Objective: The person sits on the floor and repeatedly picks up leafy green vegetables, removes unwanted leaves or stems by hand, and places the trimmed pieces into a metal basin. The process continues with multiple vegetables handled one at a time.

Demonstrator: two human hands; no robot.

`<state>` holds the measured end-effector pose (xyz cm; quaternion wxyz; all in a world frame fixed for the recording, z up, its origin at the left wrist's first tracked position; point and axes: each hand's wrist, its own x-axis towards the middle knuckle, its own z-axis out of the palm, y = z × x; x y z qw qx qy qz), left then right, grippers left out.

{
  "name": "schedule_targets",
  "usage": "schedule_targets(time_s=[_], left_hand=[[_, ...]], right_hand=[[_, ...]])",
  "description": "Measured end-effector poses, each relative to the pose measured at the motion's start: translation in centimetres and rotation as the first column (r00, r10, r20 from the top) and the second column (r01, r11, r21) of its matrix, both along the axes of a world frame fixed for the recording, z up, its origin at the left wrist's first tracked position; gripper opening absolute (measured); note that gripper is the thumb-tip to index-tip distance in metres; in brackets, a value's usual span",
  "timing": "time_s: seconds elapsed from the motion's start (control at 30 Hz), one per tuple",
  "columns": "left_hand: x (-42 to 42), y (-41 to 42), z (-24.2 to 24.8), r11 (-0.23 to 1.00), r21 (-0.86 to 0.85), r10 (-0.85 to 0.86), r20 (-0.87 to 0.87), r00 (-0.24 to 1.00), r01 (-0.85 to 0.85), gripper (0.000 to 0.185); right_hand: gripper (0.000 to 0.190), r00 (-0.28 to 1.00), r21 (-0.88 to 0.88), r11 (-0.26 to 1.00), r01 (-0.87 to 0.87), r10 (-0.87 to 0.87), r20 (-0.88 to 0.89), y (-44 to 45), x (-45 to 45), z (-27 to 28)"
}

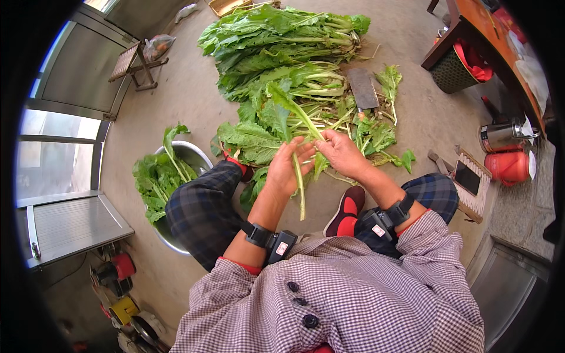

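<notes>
My left hand [284, 165] holds a leafy green by its pale stalk [300, 194], whose cut end hangs below the palm. Its fingers are partly spread. Just to the right, my right hand [342, 152] pinches the lower end of another leaf stalk [304, 117], with its leaf slanting up and left. Beyond both hands lies a large heap of leafy greens [282, 48] on the floor, roots mostly to the right. A cleaver [363, 88] with a dark broad blade rests at the heap's right side, its wooden handle towards me.
A metal basin [190, 152] with greens [161, 181] stands beside my left leg. Loose trimmings [375, 137] lie right of my hands. A small stool [474, 187] bears a phone [467, 177]; near it are a steel kettle [501, 137] and a red jug [507, 167]. Another stool [139, 66] stands far left.
</notes>
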<state>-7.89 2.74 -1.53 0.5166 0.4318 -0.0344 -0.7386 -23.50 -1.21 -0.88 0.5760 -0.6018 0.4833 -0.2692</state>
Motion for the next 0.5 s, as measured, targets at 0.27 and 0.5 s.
schedule_targets(time_s=[0.27, 0.5], left_hand=[[-1.3, 0.6, 0.3, 0.985, 0.028, -0.172, 0.126, 0.977, 0.170, 0.019], [0.5, -0.1, -0.5, 0.990, 0.012, 0.136, 0.172, 0.976, -0.140, 0.045]], right_hand=[[0.023, 0.996, -0.102, 0.995, 0.022, -0.030, -0.082, 0.6, 0.5, -1.3], [0.021, 0.997, 0.137, 0.987, -0.078, 0.075, 0.027, 0.9, 0.7, 0.2]])
